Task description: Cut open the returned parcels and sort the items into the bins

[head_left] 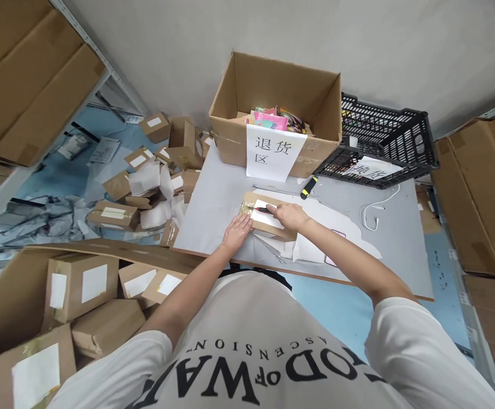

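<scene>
A person in a white T-shirt (247, 318) with dark lettering bends over a small cardboard box (269, 222) at a gray-topped table (213, 204), with 2 bare hands on the work. The box lies near the table's front edge, a white label and a strip of shiny tape on its upper face. The left hand (237, 232) rests against the box's left end, fingers extended on the cardboard rather than wrapped around it. The right hand (290, 216) is closed on a slim red-and-black tool (262, 209), held over the label with its tip toward the taped end; whether the tip touches the tape is too small to tell.

White paper sheets (311, 250) lie beneath and beside the box, and a pink-edged object (335, 250) sits partly behind the right forearm. Behind the box rests a yellow-and-black handle (309, 187), and a white cable (370, 216) curls to the right.

At the back of the table stands a large open carton (230, 147) holding colorful packages (270, 121), a sign (273, 156) with 3 Chinese characters hanging over its front. Just beside it, a black plastic crate (383, 130) bears a second paper (373, 168). Left of the table, opened boxes (113, 215) litter the blue floor (115, 122), while labeled parcels (83, 284) fill a big carton (145, 250) in the foreground.
</scene>
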Tool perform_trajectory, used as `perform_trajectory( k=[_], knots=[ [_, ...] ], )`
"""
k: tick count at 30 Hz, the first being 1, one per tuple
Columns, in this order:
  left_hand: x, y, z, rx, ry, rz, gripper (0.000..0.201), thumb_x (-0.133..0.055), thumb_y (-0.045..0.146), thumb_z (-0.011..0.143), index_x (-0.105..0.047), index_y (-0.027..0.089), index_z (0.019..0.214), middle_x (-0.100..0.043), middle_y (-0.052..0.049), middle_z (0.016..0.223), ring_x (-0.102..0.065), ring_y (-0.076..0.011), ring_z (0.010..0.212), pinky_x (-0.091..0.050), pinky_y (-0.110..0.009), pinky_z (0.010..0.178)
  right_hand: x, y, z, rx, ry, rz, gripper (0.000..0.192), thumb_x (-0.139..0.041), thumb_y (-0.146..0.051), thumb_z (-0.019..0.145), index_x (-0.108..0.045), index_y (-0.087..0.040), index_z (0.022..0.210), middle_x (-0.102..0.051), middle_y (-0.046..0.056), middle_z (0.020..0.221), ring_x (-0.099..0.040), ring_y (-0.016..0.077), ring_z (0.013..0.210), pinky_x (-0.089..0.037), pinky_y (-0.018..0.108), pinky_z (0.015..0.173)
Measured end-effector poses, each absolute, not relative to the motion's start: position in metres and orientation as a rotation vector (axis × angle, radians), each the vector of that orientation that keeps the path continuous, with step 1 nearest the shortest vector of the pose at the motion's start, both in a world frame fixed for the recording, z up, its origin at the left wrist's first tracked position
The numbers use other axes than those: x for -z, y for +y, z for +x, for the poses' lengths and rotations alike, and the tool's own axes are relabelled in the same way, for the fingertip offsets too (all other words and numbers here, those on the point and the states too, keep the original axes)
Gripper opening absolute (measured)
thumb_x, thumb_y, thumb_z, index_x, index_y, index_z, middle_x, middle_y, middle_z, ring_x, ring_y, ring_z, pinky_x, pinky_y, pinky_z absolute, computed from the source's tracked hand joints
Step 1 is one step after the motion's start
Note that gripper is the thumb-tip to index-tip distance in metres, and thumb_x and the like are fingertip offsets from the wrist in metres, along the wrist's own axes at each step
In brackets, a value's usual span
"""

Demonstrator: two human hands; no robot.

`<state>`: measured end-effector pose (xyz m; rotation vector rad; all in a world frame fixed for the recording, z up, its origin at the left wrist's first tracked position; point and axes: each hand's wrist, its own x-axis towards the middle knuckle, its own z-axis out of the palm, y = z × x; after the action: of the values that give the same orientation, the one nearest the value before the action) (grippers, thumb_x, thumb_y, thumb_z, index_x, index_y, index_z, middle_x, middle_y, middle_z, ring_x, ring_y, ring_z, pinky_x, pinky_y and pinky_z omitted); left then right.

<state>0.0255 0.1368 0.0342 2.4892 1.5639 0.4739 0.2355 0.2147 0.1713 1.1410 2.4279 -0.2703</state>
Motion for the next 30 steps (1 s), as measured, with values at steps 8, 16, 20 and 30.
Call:
perform_trajectory(
  k=[8, 16, 20, 30],
  knots=[
    [-0.037, 0.137, 0.026, -0.390, 1.585, 2.497, 0.037, -0.035, 0.024, 0.094, -0.054, 0.016, 0.125, -0.054, -0.012, 0.131, -0.043, -0.0210, 0.128, -0.032, -0.041, 0.109, -0.185, 0.209, 0.241, 0.190, 2.359, 1.159, 0.037, -0.037, -0.020, 0.092, -0.044, -0.021, 0.128, -0.067, 0.015, 0.102, -0.064, 0.0260, 0.092, -0.044, 0.031, 0.068],
    [-0.034, 0.136, 0.025, -0.359, 1.604, 2.466, 0.040, -0.031, 0.026, 0.095, -0.053, 0.016, 0.128, -0.052, -0.011, 0.133, -0.042, -0.0220, 0.129, -0.029, -0.042, 0.109, -0.200, 0.196, 0.327, 0.186, 2.194, 1.186, 0.036, -0.042, -0.024, 0.091, -0.047, -0.024, 0.127, -0.068, 0.013, 0.097, -0.065, 0.0264, 0.086, -0.041, 0.030, 0.064],
    [-0.035, 0.137, 0.025, -0.349, 1.588, 2.458, 0.041, -0.031, 0.026, 0.095, -0.052, 0.015, 0.128, -0.052, -0.012, 0.132, -0.042, -0.0225, 0.129, -0.029, -0.043, 0.109, -0.207, 0.184, 0.356, 0.214, 2.178, 1.257, 0.037, -0.041, -0.027, 0.092, -0.045, -0.027, 0.129, -0.068, 0.011, 0.097, -0.065, 0.0247, 0.085, -0.039, 0.029, 0.064],
    [-0.041, 0.139, 0.026, -0.327, 1.595, 2.462, 0.041, -0.032, 0.026, 0.094, -0.053, 0.015, 0.127, -0.054, -0.013, 0.131, -0.044, -0.0242, 0.128, -0.031, -0.044, 0.108, -0.189, 0.150, 0.430, 0.276, 2.170, 1.398, 0.039, -0.041, -0.032, 0.091, -0.047, -0.031, 0.130, -0.069, 0.008, 0.095, -0.064, 0.0230, 0.079, -0.038, 0.028, 0.060]
  ],
)
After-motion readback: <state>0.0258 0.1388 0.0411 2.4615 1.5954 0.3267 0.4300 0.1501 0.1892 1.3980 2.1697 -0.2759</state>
